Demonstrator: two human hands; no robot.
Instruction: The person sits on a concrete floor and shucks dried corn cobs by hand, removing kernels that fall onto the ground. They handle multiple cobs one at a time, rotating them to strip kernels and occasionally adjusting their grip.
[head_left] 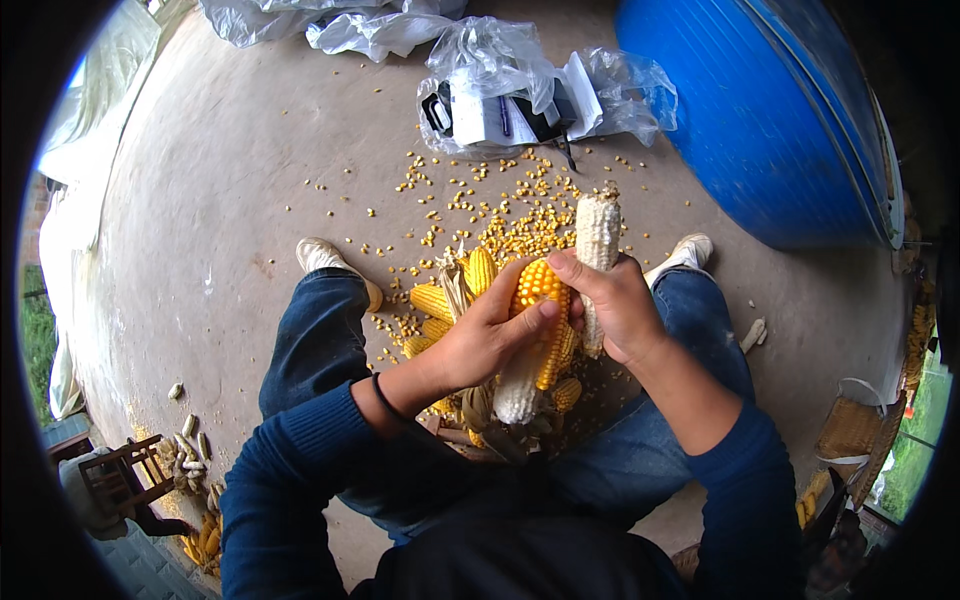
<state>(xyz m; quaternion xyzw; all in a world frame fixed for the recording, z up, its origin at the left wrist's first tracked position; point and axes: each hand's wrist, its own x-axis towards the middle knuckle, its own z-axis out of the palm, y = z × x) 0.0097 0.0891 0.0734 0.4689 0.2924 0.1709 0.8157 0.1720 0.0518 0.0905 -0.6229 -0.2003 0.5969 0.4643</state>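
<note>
My left hand [490, 335] is closed around a partly shelled ear of corn [542, 285]. Yellow kernels cover its upper end and one side, while its lower end is bare and pale. My right hand [625, 305] grips a bare corncob [598, 228], held upright against the right side of the ear. The right thumb presses close to the ear's kernels. Below both hands lies a pile of yellow corn ears [430, 300] with dry husks [455, 285], partly hidden by my hands. Loose kernels [525, 220] are scattered over the floor just beyond.
Clear plastic bags with dark and white items [500, 110] lie ahead on the floor. A large blue tub [740, 120] stands at the far right. Bare cobs [190, 445] and a wooden chair [120, 480] are at left. A woven basket [850, 425] sits at right.
</note>
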